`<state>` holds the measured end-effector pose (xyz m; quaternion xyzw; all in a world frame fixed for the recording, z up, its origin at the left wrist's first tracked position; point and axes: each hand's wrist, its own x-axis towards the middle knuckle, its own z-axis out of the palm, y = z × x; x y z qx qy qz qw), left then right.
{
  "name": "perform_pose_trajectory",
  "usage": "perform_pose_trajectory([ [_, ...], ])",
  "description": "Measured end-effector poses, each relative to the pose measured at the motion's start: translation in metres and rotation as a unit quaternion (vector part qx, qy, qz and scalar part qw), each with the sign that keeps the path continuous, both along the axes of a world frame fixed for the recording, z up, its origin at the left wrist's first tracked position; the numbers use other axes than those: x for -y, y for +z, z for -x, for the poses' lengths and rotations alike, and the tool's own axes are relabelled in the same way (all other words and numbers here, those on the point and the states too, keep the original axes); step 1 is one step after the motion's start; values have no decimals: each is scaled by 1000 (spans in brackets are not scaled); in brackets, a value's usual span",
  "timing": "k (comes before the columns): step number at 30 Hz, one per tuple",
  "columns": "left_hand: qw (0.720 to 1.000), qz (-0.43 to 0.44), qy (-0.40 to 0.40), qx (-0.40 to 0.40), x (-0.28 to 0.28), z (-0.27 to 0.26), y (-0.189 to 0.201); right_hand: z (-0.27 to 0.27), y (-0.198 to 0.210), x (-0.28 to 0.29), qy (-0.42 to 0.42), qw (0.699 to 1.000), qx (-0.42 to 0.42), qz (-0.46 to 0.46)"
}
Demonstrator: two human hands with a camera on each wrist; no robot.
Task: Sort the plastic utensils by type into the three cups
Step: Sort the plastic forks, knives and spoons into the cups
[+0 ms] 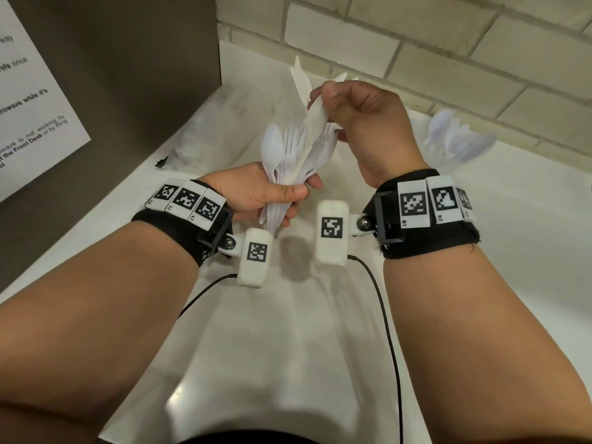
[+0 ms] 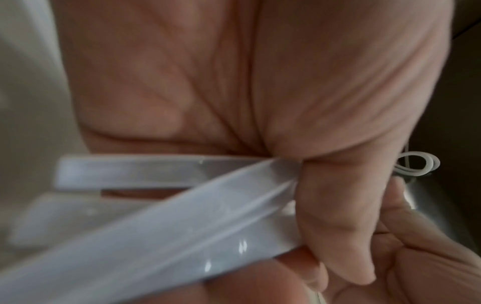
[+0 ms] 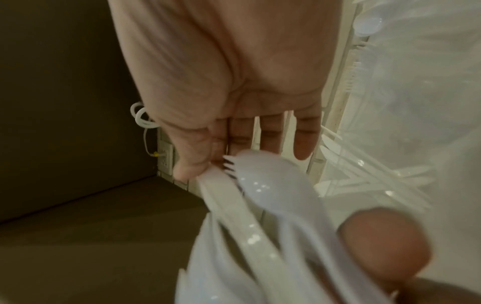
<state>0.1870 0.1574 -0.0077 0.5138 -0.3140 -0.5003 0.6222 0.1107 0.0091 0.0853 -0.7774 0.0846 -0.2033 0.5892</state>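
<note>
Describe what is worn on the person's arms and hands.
Both forearms are bare, no sleeves. The left hand and right hand are gloveless. Each wrist has a black band with white square-patterned marker tiles, plus a white camera pod with a thin black cable.

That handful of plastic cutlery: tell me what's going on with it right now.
A person is sorting it. The left hand grips a mixed bunch of spoons and forks by the handles, held above a white counter. The right hand pinches the tip of one knife that stands in the bunch. A cup of spoons sits to the right by the brick wall, and more knives stand behind the hands.
</note>
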Motion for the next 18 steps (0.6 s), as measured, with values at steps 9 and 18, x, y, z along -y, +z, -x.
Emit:
perform_pose_trajectory([
  [9,1000,-10,4,7,0,-1,-2,3,8,-1,-42,998,-10,38],
  [18,998,-14,4,-58,-3,3,-8,-1,37,22,-97,987,127,-30],
])
